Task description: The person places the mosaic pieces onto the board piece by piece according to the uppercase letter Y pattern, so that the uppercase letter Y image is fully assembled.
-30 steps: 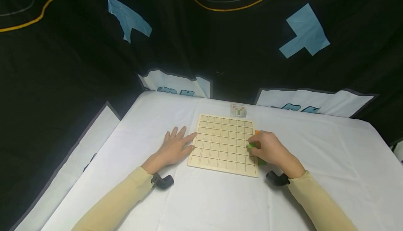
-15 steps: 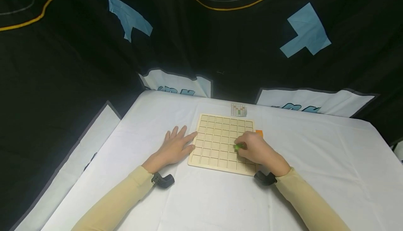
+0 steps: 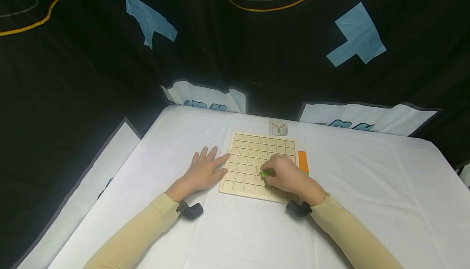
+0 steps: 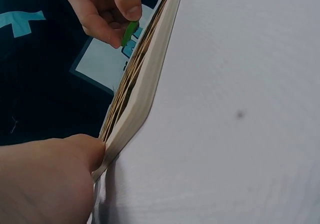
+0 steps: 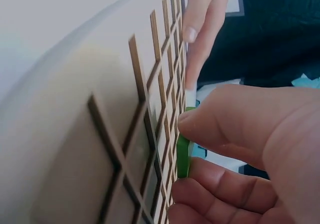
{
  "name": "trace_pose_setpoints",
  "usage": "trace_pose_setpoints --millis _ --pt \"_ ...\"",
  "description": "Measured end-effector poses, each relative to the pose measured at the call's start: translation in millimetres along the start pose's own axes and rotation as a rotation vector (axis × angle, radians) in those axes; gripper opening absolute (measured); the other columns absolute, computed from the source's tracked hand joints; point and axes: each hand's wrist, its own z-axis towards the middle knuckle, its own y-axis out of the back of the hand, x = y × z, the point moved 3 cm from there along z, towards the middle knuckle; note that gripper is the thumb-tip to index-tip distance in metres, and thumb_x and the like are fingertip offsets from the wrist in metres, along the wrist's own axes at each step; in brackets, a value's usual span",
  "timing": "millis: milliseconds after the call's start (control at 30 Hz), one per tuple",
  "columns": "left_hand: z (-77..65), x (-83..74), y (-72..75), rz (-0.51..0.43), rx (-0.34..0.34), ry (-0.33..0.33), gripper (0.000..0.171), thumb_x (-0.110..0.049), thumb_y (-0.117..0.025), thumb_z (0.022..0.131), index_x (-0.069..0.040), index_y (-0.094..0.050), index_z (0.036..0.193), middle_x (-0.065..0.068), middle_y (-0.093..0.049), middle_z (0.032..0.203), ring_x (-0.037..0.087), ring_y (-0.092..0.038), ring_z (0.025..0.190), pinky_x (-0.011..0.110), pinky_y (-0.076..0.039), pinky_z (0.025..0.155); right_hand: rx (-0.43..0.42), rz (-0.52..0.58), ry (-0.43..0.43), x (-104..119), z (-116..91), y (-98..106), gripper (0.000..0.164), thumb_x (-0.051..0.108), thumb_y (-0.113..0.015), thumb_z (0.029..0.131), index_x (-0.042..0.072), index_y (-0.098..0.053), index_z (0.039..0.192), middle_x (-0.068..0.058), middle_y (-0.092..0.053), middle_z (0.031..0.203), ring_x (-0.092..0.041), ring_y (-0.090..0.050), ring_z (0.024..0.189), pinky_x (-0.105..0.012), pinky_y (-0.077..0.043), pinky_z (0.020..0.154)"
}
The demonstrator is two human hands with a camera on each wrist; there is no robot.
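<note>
Since the green piece [image 5: 184,157] seems light and stiff, its edges suit the right grip [image 3: 285,174] pinching it, while the left grip [image 3: 203,173], spread, touches the board [image 3: 242,168].

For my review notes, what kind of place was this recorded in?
Probably a makeshift recording booth or studio corner: a dark backdrop with blue shapes stands behind a white-covered table, which carries a wooden grid board. The wider room is mostly hidden.
</note>
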Motion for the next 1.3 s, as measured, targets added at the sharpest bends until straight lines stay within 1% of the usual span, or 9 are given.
trace_pose_setpoints --millis 100,267,333,533,733,867,1067,1300 --pt "0.4 -0.4 -0.2 0.004 0.004 0.004 0.057 -0.043 -0.046 0.105 -0.023 -0.040 0.158 0.028 -0.020 0.167 0.057 -0.010 0.154 0.076 -0.009 0.120 0.023 0.023 -0.006 3.8 1.4 -3.3 0.021 0.000 -0.073 0.079 0.006 -0.080 0.097 -0.001 -0.072 0.087 -0.009 -0.055 0.076 -0.022 -0.049 0.068" --pt "0.7 -1.1 0.7 0.009 0.013 0.013 0.057 -0.044 -0.046 0.105 -0.024 -0.040 0.158 0.027 -0.020 0.168 0.056 -0.010 0.154 0.075 -0.009 0.121 0.054 0.040 -0.011 6.4 2.0 -9.6 0.026 -0.001 -0.071 0.078 0.008 -0.080 0.100 0.000 -0.075 0.093 -0.010 -0.061 0.084 -0.024 -0.053 0.075" --pt "0.5 -1.1 1.3 0.009 0.014 0.013 0.057 -0.043 -0.046 0.105 -0.024 -0.040 0.158 0.027 -0.020 0.168 0.056 -0.010 0.154 0.075 -0.009 0.121 0.062 0.037 -0.012 7.1 2.1 -11.6 0.027 -0.001 -0.070 0.077 0.008 -0.081 0.101 0.000 -0.075 0.093 -0.010 -0.062 0.084 -0.025 -0.053 0.075" --pt "-0.5 -0.7 1.6 0.011 0.014 0.009 0.057 -0.043 -0.046 0.105 -0.023 -0.040 0.158 0.027 -0.020 0.167 0.057 -0.010 0.154 0.075 -0.009 0.121 0.075 0.015 -0.018 7.6 1.9 -15.3 0.027 0.000 -0.071 0.077 0.009 -0.081 0.101 0.001 -0.073 0.091 -0.009 -0.058 0.080 -0.022 -0.050 0.071" --pt "0.1 -1.4 1.3 0.004 0.019 0.017 0.057 -0.043 -0.046 0.105 -0.023 -0.040 0.158 0.027 -0.020 0.168 0.056 -0.010 0.154 0.074 -0.009 0.122 0.073 0.000 -0.023 8.0 1.4 -16.2 0.027 0.000 -0.073 0.078 0.008 -0.080 0.102 0.001 -0.073 0.091 -0.009 -0.057 0.080 -0.024 -0.050 0.073" --pt "0.2 -2.2 1.7 0.003 0.020 0.013 0.057 -0.043 -0.047 0.105 -0.023 -0.040 0.158 0.027 -0.021 0.168 0.056 -0.010 0.154 0.074 -0.009 0.121 0.063 -0.014 -0.018 8.4 1.0 -16.6 0.026 0.000 -0.073 0.078 0.008 -0.080 0.101 0.001 -0.072 0.088 -0.009 -0.056 0.078 -0.023 -0.048 0.071" --pt "-0.4 -3.1 2.4 0.002 0.024 0.012 0.057 -0.043 -0.048 0.105 -0.023 -0.041 0.158 0.027 -0.021 0.167 0.056 -0.011 0.154 0.075 -0.010 0.121 0.060 -0.014 -0.031 9.0 0.1 -17.2 0.025 0.000 -0.074 0.077 0.007 -0.080 0.101 0.000 -0.072 0.089 -0.009 -0.056 0.077 -0.023 -0.050 0.069" --pt "-1.0 -3.9 3.7 -0.008 0.018 0.013 0.057 -0.043 -0.048 0.105 -0.023 -0.041 0.158 0.027 -0.021 0.167 0.056 -0.011 0.154 0.075 -0.009 0.121 0.070 -0.023 -0.045 10.2 1.2 -17.1 0.026 0.000 -0.074 0.078 0.007 -0.080 0.102 0.002 -0.068 0.085 -0.009 -0.050 0.076 -0.022 -0.046 0.069"
